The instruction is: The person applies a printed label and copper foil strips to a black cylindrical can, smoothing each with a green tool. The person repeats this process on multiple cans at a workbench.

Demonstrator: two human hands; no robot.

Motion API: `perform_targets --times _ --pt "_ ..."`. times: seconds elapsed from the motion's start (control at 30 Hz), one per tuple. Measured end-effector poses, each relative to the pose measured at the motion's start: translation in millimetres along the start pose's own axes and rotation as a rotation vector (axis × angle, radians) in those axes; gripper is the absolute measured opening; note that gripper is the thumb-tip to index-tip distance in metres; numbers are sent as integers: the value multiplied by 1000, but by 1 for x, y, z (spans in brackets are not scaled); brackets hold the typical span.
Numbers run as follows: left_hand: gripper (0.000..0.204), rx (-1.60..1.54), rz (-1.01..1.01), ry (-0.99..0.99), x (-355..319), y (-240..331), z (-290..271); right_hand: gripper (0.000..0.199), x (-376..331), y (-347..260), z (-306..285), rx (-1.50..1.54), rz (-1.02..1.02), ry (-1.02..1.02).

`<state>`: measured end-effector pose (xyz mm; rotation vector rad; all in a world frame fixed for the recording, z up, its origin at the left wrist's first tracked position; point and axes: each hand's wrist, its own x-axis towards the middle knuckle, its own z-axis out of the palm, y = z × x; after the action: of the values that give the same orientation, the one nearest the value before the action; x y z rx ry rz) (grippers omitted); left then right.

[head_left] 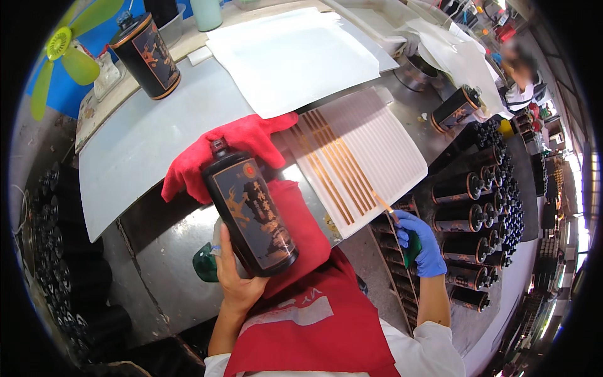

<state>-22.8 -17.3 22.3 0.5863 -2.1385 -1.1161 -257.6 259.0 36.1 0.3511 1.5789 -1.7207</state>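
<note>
My left hand (235, 276) is closed around the lower part of a black bottle (251, 210), which has a dark label with gold decoration. The bottle tilts over a red cloth (217, 160), and its neck points away from me. In a blue glove, my right hand (422, 242) pinches the near end of a thin gold strip (384, 202) at the corner of a white backing sheet (377, 141). Several more gold strips (333, 166) lie on that sheet. Something green (411, 248) shows inside the gloved palm; its kind is unclear. Beside my left hand lies a dark green rounded object (205, 262).
Another decorated black bottle (147, 56) stands at the far left, near a green fan (59, 43). White paper (295, 60) covers the table's back. Many black bottles (465, 217) are lined up at right; dark bottles (69, 251) crowd the left. A person (520, 69) is at far right.
</note>
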Motion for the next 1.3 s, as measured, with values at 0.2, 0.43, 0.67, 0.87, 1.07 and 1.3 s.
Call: perform_targets --times 0.2,0.43,0.67,0.87,1.07,1.3 --pt "105 6 -5 -31 0 -1 0 29 -7 -18 7 -139 -294 -183" --pt "121 45 -14 -122 5 14 -38 8 -22 -59 73 -369 -335 -308" --pt "73 -21 228 -74 29 45 -48 5 -46 -104 135 -947 -491 -575" --pt "37 -585 194 -246 70 75 -15 14 -82 -131 202 -1175 -550 -1038" --pt "21 -856 12 -617 93 83 -31 11 -76 -161 204 -1039 -821 -804" --pt "7 -619 -301 -182 77 26 -73 7 -9 -141 202 -799 -540 -489"
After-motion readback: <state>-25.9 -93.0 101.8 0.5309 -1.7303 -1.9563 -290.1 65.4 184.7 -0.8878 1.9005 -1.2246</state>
